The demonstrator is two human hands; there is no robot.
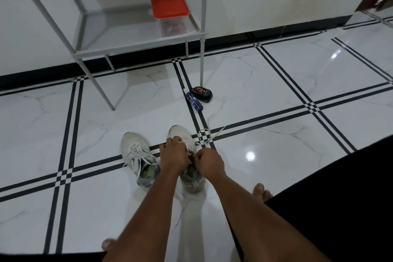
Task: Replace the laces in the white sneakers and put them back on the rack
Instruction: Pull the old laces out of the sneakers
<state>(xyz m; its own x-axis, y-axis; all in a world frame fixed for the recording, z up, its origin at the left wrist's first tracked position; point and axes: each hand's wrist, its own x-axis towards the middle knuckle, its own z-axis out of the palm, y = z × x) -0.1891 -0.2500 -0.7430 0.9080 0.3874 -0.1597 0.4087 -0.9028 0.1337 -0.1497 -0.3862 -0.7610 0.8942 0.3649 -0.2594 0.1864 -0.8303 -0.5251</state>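
Standing on the floor (276, 95) at left, the rack (136, 49) has a bare lower shelf, presumably where the pair will return. A clear container with a red lid (170, 9) sits at that shelf's right end.

The left sneaker (139, 158) lies near the person, toe pointing away, its lace threaded and its loose ends trailing over the sides; it appears set aside as laced, though no bow can be confirmed.

The left hand (173, 155) rests over the right sneaker (187, 151), fingers curled and apparently pinching the lace (209, 135) at the eyelets. The exact grip is partly hidden. The right hand (209, 160) is closed at the tongue, just beside the left, and seems to hold the same lace. Both hands are close together over the shoe, which suits threading or tightening one crossing. The free end of the lace loops away to the right across the floor, so this shoe is judged unfinished.

Farther off, near the rack's right leg, a blue tube (194, 100) touches a small black tin (202, 94).

The floor is glossy white marble-effect tile with black triple-line borders, and it reflects ceiling lights. A white wall with a black skirting closes the far side. Bare toes (261, 192) show at near right.
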